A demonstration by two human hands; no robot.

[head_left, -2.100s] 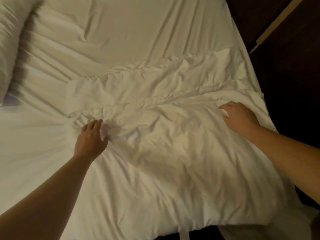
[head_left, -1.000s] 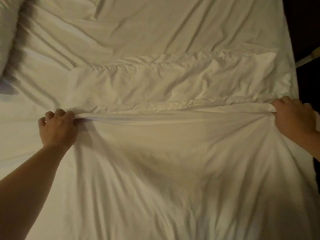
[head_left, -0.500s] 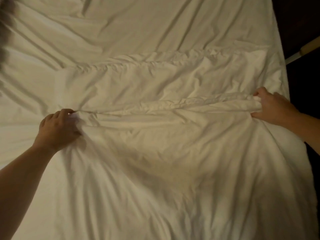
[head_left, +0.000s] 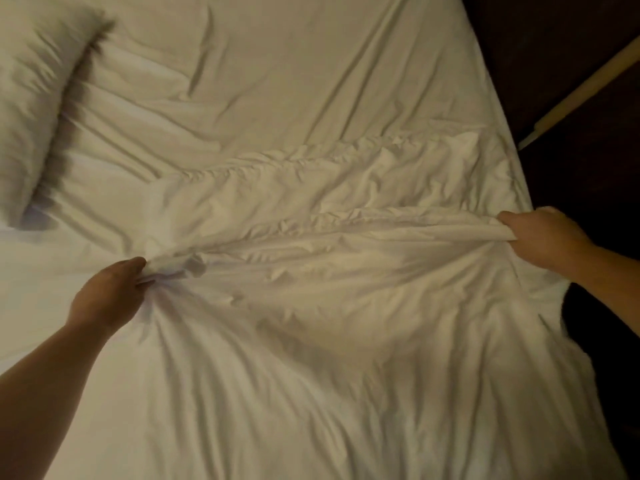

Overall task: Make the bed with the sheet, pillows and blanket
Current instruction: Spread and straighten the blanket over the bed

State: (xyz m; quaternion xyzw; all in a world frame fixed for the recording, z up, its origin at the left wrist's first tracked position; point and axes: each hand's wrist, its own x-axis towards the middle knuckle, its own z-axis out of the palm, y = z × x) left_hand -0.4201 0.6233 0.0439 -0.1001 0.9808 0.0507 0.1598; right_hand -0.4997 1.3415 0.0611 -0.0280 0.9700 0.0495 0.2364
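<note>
Bedding on the bed (head_left: 496,98) goes like this: a white sheet (head_left: 277,81) covers the whole top and has long creases all over it. One pillow (head_left: 31,98) lies on it at the far left, and a white blanket (head_left: 329,341) is spread over the near and right part. The blanket's top edge is bunched into a couple of rumpled folds running across the middle, and the front fold is pulled pretty taut between the two hands. The left hand (head_left: 107,296) has a wad of that fold gripped, fingers curled in and thumb on top, with the back of the hand toward the camera. The right hand (head_left: 543,237) clamps the other end of the same fold right at the bed's right side. Fingertips on both hands are buried in the cloth, so I can't tell exactly how they sit. The pillow is blurry and cut off by the left edge, the blanket runs out of the bottom of the shot, and the right forearm leaves at the right edge. The floor (head_left: 588,188) beside the bed is too dark to read, apart from a pale strip (head_left: 581,81) lying slantwise on it.
</note>
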